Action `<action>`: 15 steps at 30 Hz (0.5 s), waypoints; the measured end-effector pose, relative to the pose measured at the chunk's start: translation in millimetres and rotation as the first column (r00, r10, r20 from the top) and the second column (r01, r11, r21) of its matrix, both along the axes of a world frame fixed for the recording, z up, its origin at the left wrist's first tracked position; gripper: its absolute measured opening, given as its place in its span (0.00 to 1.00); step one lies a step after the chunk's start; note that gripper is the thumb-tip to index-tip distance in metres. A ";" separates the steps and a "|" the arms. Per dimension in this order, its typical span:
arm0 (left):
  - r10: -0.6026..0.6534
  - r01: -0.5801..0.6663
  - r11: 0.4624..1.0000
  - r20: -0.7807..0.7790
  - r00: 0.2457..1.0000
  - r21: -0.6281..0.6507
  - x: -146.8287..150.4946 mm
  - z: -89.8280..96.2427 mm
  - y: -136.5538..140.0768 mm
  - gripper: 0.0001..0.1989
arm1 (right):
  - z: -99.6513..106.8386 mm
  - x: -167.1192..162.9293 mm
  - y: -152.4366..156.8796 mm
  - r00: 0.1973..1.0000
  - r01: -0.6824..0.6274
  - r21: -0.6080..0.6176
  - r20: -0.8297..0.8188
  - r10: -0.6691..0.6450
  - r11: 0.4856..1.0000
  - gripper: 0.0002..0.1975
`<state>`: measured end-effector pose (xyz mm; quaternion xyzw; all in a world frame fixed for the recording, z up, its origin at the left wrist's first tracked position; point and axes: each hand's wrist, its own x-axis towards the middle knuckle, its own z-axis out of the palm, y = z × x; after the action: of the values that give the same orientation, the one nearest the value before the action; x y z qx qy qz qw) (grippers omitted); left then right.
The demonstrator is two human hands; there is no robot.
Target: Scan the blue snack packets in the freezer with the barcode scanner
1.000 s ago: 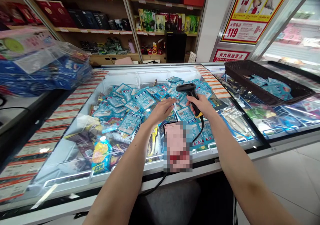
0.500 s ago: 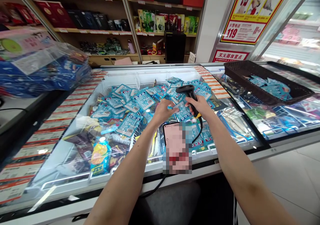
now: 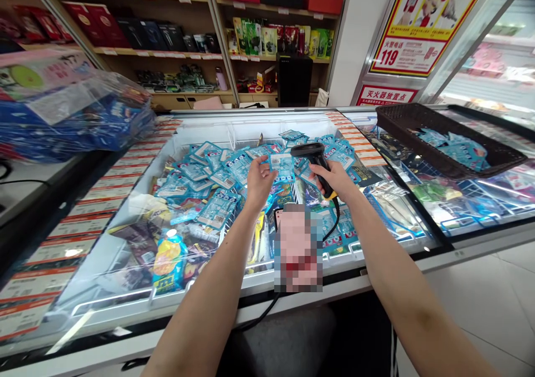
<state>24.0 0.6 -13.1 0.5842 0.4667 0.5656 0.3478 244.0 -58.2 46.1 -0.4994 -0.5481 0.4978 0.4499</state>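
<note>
My left hand (image 3: 259, 180) pinches a blue-and-white packet (image 3: 282, 166) by its left edge, with the packet's label side facing me. Close to its right side is the head of a black barcode scanner (image 3: 317, 158), which my right hand (image 3: 337, 180) grips by the handle. The scanner's cable hangs down from the handle. Beneath both hands, many similar blue packets (image 3: 219, 205) lie spread over the glass top of a chest freezer (image 3: 137, 288). A phone (image 3: 292, 237), partly blurred out, rests on the glass between my forearms.
At the right, a dark brown basket (image 3: 401, 129) holds more blue packets. Plastic-wrapped goods (image 3: 83, 120) are stacked at the left. Price labels (image 3: 96, 209) run along the freezer frame. Stocked shelves (image 3: 163, 51) stand behind, with a black box-shaped device (image 3: 295, 81) before them.
My left hand has shifted left and slightly up, and the packet is now lifted beside the scanner's head. My right hand with the scanner has stayed almost in place.
</note>
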 end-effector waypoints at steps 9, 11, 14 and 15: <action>0.085 -0.088 0.996 0.076 0.993 0.027 -1.0 0.2 1.9 0.20 | 2.4 -6.2 -6.7 0.985 -0.172 0.044 0.036 0.170 0.984 0.17; 0.087 -0.088 0.996 0.069 0.994 0.016 -0.8 -0.4 2.1 0.20 | 1.6 -7.2 -7.1 0.980 -0.191 0.044 0.056 0.189 0.981 0.17; 0.082 -0.082 0.997 0.067 0.994 0.006 -1.2 -1.6 3.0 0.20 | 0.5 -8.1 -7.2 0.976 -0.215 0.045 0.049 0.212 0.976 0.17; 0.082 -0.083 0.997 0.065 0.994 0.004 -1.3 -2.1 3.4 0.20 | 0.4 -8.3 -7.3 0.975 -0.219 0.044 0.044 0.218 0.975 0.17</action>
<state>22.7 4.0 -15.2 0.5468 0.4770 0.5998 0.3372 235.7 -65.6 46.5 -0.4347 -0.6203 0.5210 0.3935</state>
